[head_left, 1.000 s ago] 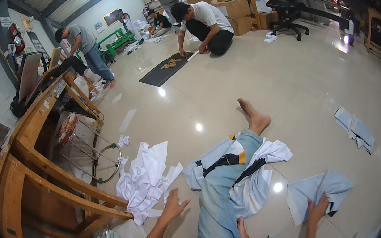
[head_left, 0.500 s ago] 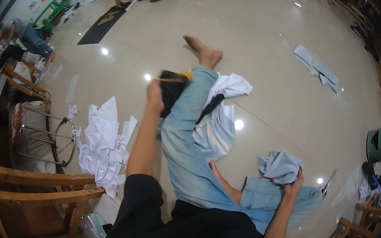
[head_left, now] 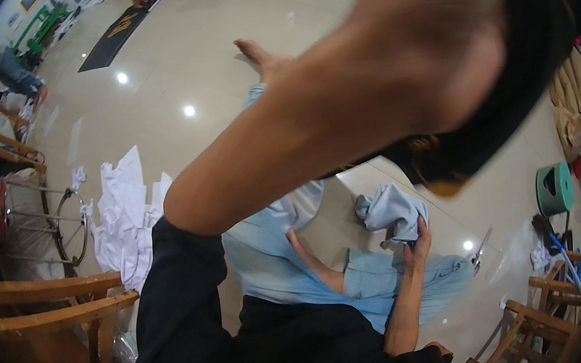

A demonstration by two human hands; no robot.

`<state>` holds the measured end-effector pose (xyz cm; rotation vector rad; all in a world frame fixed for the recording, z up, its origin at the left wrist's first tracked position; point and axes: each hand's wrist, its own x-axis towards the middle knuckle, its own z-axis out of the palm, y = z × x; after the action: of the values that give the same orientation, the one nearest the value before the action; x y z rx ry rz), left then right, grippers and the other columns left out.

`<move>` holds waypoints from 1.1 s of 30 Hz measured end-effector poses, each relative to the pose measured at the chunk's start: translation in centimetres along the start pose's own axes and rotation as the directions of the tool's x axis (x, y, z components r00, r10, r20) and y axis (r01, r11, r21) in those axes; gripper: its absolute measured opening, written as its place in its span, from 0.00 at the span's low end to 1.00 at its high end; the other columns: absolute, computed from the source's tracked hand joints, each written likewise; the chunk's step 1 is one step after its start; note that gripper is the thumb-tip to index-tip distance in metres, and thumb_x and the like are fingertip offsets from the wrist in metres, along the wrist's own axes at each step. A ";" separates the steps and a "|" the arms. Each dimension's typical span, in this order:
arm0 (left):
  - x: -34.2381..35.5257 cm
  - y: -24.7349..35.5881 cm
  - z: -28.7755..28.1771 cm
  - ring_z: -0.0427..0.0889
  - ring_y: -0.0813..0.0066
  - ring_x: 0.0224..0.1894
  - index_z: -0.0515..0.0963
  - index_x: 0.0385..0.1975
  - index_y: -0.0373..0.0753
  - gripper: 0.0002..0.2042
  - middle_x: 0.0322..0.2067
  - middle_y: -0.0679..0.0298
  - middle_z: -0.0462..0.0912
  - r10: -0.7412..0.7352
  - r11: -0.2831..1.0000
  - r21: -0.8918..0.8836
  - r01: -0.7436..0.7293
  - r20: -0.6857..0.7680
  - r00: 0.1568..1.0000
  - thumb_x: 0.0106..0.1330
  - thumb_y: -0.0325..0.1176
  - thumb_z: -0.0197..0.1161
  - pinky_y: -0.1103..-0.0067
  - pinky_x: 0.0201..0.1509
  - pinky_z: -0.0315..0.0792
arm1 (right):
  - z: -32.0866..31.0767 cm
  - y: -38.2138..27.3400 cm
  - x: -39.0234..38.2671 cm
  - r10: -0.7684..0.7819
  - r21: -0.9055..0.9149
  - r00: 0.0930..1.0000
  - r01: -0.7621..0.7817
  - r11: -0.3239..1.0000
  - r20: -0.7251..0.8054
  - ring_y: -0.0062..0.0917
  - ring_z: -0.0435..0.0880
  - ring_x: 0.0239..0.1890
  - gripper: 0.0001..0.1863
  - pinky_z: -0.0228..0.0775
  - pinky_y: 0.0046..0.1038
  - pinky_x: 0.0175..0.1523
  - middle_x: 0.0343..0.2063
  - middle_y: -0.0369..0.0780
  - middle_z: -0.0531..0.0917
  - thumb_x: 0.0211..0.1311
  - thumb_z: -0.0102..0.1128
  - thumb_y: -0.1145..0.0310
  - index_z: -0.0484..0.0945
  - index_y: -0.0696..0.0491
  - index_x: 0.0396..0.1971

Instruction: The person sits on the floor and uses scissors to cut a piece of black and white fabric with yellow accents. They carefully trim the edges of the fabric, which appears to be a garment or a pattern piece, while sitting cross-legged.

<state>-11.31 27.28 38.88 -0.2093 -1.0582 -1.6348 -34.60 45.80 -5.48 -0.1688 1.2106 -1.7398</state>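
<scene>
My left hand (head_left: pixel 456 52) is raised close to the camera, blurred, gripping black cloth (head_left: pixel 494 127) with yellow patches; the cloth hangs behind and below it at the upper right. My right hand (head_left: pixel 414 242) holds a crumpled light grey-blue cloth (head_left: pixel 392 212) above my bent leg in pale jeans (head_left: pixel 434 291). More grey-white fabric (head_left: pixel 293 203) lies beside my stretched leg, partly hidden by my left forearm. A heap of white cloth pieces (head_left: pixel 128 216) lies on the floor left of me.
Wooden furniture (head_left: pixel 49 285) and a metal-framed stool (head_left: pixel 67 223) stand left. At right are wooden stools (head_left: pixel 526 327), a green cylinder (head_left: pixel 554 189), a scissors-like tool (head_left: pixel 480 252) and beige material (head_left: pixel 567 104). Co-workers (head_left: pixel 12 70) are farther off, near a black printed sheet (head_left: pixel 100 52).
My left hand has risen from my shin toward the camera with the dark cloth. My right hand has moved inward from the floor at right, lifting the light cloth. The view has tilted downward.
</scene>
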 end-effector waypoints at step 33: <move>-34.9 -12.8 -33.0 0.56 0.46 0.72 0.60 0.69 0.34 0.33 0.71 0.46 0.55 -0.101 -0.534 0.700 0.474 -0.609 0.787 0.65 0.35 0.62 0.58 0.70 0.59 | 0.2 1.4 14.1 -0.534 -0.873 0.693 0.426 -0.239 0.484 0.46 0.73 0.60 0.32 0.62 0.40 0.67 0.56 0.50 0.77 0.50 0.59 0.84 0.71 0.60 0.60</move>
<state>2.87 27.38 -8.74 1.7924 -2.1063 -0.3909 -40.90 34.82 -11.85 -1.7512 2.5497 -0.9463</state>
